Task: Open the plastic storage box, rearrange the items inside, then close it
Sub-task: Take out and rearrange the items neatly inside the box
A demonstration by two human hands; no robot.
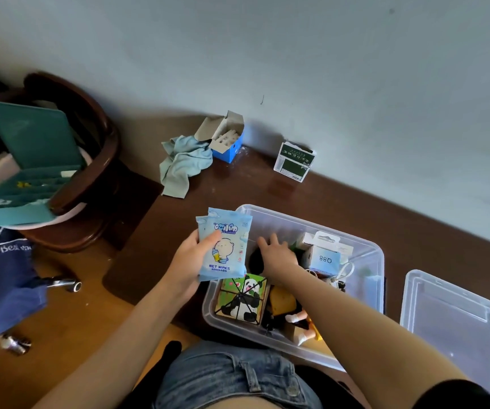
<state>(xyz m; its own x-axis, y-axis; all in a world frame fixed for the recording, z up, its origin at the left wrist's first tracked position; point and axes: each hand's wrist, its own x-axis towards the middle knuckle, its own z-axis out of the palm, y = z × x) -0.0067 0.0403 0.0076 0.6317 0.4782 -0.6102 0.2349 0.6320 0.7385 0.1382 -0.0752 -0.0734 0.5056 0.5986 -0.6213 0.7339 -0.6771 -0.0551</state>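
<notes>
- The clear plastic storage box (pixel 364 249) sat open on the dark floor, just in front of the person's lap.
- The right hand (pixel 277 255) reached inside with fingers spread, gripping nothing, probably shifting items beside the panda puzzle (pixel 242 298).
- The left hand (pixel 189 261) pinched two wet-wipes packs (pixel 226 249) above the box's left edge, likely to free room.
- The lid (pixel 456 329) lay just right of the box.

You're working in a storage box (pixel 364 255) of clear, smooth plastic, its lid (pixel 456 326) of the same glossy stuff. The wet wipes packs (pixel 226 249) in your left hand (pixel 184 261) have a slick printed film. The panda puzzle (pixel 243 299) looks like wood, though glare makes that uncertain. The table (pixel 267 187) is dark polished wood; near its far edge lie a soft matt cloth (pixel 181 163) and cardboard cartons (pixel 226 140).
</notes>
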